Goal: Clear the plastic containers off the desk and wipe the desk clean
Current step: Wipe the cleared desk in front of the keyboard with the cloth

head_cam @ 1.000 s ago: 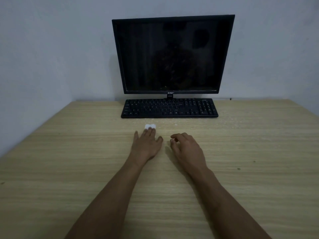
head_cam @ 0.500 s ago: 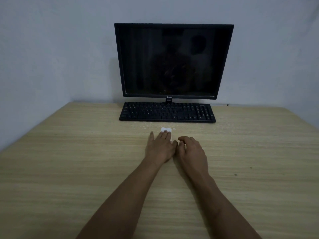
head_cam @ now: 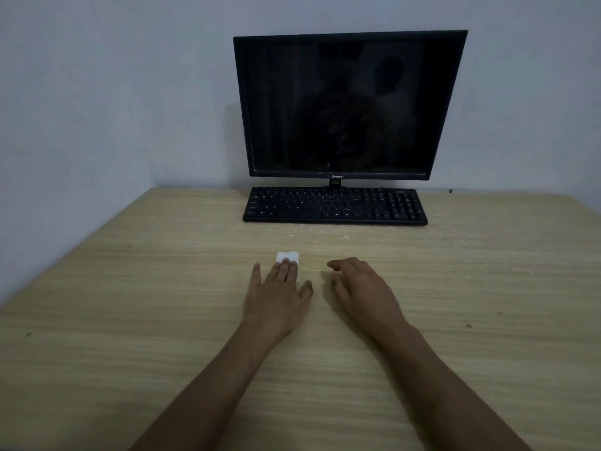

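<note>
Fingers (head_cam: 286,271) of the left hand (head_cam: 278,296) lie straight and flat, pressing a small white wipe (head_cam: 287,256) onto the wooden desk (head_cam: 130,320), well in front of the black keyboard (head_cam: 335,206) and dark monitor (head_cam: 348,105). Half a second ago this hand and wipe sat further right, close against the right hand; now they have slid left and a gap has opened. The right hand (head_cam: 361,292) rests on the desk, its fingers loosely curled, holding nothing. White specks lie scattered just before the keyboard.
</note>
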### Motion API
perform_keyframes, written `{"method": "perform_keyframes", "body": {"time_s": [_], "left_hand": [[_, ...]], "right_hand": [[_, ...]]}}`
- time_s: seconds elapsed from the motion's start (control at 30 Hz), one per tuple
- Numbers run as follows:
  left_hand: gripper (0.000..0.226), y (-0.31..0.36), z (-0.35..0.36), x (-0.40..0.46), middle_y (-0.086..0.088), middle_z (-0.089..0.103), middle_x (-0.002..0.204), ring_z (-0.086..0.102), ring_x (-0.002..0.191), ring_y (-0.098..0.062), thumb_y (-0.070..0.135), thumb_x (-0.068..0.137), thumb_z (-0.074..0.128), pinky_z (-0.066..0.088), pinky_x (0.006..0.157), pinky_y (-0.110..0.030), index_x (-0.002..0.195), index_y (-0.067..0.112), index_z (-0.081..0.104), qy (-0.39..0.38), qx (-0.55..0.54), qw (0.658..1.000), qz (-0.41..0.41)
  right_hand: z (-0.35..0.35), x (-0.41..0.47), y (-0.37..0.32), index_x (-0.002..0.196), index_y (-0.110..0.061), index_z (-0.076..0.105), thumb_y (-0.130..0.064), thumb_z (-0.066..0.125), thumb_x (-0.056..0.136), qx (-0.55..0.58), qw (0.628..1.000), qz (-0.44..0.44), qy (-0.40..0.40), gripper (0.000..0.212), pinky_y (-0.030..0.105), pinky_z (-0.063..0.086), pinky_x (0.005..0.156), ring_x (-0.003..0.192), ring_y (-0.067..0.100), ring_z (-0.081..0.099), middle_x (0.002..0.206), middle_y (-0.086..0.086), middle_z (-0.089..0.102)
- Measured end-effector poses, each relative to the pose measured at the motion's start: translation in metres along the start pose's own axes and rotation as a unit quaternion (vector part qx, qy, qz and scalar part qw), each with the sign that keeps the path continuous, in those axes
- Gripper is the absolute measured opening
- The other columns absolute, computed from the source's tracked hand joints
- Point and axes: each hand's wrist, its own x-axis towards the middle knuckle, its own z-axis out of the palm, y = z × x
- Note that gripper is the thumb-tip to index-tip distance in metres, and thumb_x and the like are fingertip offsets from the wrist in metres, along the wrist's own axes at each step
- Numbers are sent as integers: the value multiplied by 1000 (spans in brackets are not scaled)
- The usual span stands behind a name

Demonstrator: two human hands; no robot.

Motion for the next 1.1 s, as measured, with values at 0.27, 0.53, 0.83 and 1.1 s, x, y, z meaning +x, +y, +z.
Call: {"method": "perform_keyframes", "body": {"time_s": [0.27, 0.53, 0.83, 1.1], "left_hand": [[65, -6, 2, -29, 4, -2, 162, -4, 147, -7, 52, 99, 9, -14, 118, -43, 154, 19, -1, 1, -18, 1000, 1], [62, -48, -5, -4, 4, -4, 162, -3, 148, -8, 48, 101, 10, -9, 119, -46, 154, 19, -1, -10, -11, 999, -47], [63, -41, -2, -25, 4, -2, 162, -3, 148, -9, 50, 100, 9, -10, 119, -45, 154, 19, -1, -2, 13, 1000, -1], [62, -93, -9, -1, 4, -3, 162, -2, 148, -8, 49, 101, 8, -9, 119, -45, 154, 19, -1, -17, 14, 998, -60]], "right_hand": [[1, 0, -2, 130, -23, 54, -30, 44, 98, 0, 999, -29, -15, 33, 23, 41, 90, 116, 6, 48, 126, -9, 56], [0, -2, -8, 130, -24, 54, -33, 42, 100, -10, 998, -54, -31, 33, 17, 35, 87, 117, 4, 46, 127, -10, 55], [1, -1, -8, 129, -24, 54, -33, 43, 99, -14, 998, -54, -35, 33, 21, 39, 91, 117, 5, 45, 127, -10, 55], [-1, -3, -5, 129, -25, 54, -34, 42, 99, 1, 998, -46, -36, 33, 19, 37, 92, 117, 2, 43, 126, -13, 54]]}}
